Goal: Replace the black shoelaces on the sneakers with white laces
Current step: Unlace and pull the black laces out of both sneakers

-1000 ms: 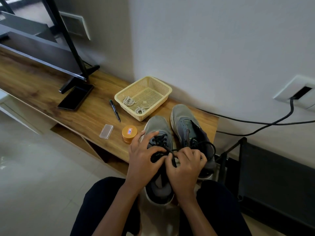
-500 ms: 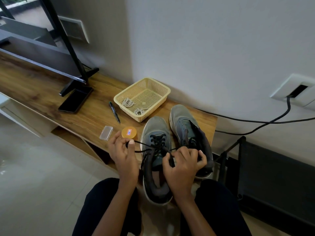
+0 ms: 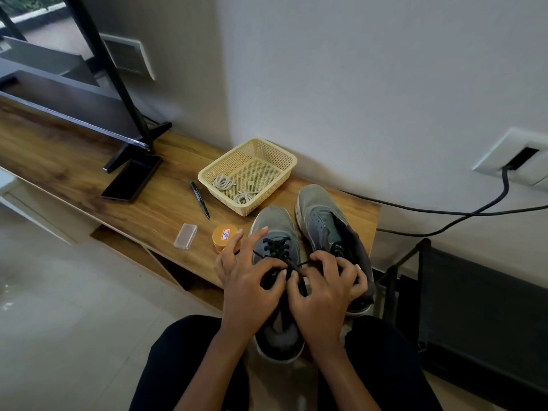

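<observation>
Two grey sneakers stand at the front right end of the wooden shelf. The left sneaker [image 3: 274,223] carries a black lace [image 3: 277,247] in its upper eyelets. My left hand [image 3: 249,280] and my right hand [image 3: 323,286] lie over its tongue, both pinching the black lace where it crosses between them. The right sneaker [image 3: 323,215] stands beside it, its laces mostly hidden behind my right hand. Two coiled white laces [image 3: 224,182] lie in a yellow basket [image 3: 284,157] behind the shoes.
On the shelf [image 3: 89,185] lie a black pen [image 3: 200,198], a clear plastic case [image 3: 185,235], an orange round tin [image 3: 225,235] and a dark phone [image 3: 132,180]. A TV stand [image 3: 127,126] rises at the left. A black cable [image 3: 444,213] runs along the wall.
My left hand, which had pulled a lace end out to the left, has come back to the middle of the left sneaker. Both hands now meet over the lace.
</observation>
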`<state>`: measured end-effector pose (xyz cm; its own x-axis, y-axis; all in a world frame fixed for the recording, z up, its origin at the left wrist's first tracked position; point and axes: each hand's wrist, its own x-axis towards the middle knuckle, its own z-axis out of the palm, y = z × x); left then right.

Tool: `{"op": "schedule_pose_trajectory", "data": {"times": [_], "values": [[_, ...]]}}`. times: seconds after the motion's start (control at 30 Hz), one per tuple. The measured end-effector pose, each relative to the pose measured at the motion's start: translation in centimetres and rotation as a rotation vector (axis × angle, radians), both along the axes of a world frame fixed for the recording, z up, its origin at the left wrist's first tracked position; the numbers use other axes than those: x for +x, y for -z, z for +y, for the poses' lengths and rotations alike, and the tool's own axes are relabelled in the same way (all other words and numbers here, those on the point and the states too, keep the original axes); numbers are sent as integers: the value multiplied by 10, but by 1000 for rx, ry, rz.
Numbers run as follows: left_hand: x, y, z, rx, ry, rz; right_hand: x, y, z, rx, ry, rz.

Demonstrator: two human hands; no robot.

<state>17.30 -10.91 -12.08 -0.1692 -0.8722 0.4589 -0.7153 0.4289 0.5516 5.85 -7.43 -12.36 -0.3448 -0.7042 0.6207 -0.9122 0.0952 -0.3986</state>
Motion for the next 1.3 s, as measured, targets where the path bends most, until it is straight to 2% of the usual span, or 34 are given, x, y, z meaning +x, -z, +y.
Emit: {"op": "schedule_pose_trajectory", "data": {"times": [0.13, 0.37, 0.53, 0.6, 0.67, 0.73, 0.8, 0.9, 1.0, 1.17, 1.3], "values": [[1, 6, -3, 43, 4, -14, 1, -1, 0, -17, -12, 15], [-9, 7, 3, 89, -95, 231, 4, 0, -1, -12, 19, 24], [-5, 3, 1, 96, -289, 449, 5, 1, -1, -19, 17, 23], [2, 0, -2, 111, -414, 592, 5, 1, -1, -12, 16, 21], [8, -1, -4, 204, -546, 764, 5, 1, -2, -11, 9, 19], [5, -5, -2, 320, -649, 858, 5, 1, -2, -12, 7, 17], [1, -9, 2, 232, -653, 728, 5, 1, -2, -16, 7, 6], [-2, -9, 4, 1, -298, 308, 3, 0, -2, -18, -7, 0], [-5, -4, 6, -1, -61, 51, 3, -1, -1, -21, -19, -3], [0, 4, -1, 41, -14, -49, 3, -1, -2, -21, -12, 11], [-6, 6, 2, 119, -7, 66, 5, 1, -2, -27, 12, -5]]}}
